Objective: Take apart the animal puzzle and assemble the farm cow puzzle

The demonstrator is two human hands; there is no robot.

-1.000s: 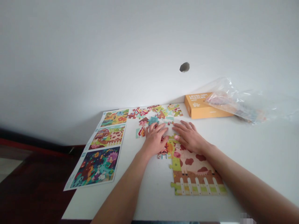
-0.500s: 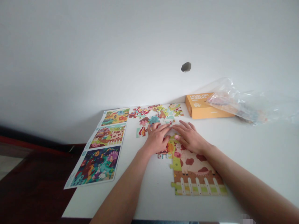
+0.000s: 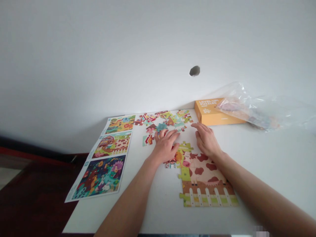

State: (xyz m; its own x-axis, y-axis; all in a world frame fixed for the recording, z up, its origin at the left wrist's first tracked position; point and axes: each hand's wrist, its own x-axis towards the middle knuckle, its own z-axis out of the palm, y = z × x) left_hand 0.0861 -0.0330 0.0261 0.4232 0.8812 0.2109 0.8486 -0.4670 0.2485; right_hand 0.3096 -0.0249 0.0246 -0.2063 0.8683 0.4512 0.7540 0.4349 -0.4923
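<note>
A partly joined jigsaw (image 3: 204,184) with a spotted cow and a white fence lies on the white table (image 3: 271,164). My left hand (image 3: 165,146) rests flat, fingers spread, on the jigsaw's upper left edge. My right hand (image 3: 206,140) lies open just above the jigsaw's top edge, fingers stretched toward the loose puzzle pieces (image 3: 165,120) scattered near the wall. Neither hand grips anything that I can see.
A sheet of three picture guides (image 3: 106,158) lies at the table's left edge. An orange puzzle box (image 3: 212,113) stands at the back, with a crumpled clear plastic bag (image 3: 259,110) beside it. A dark hole (image 3: 195,70) marks the wall.
My right hand has slid right and away from the left hand, uncovering the green piece at the jigsaw's top. The left hand has barely moved.
</note>
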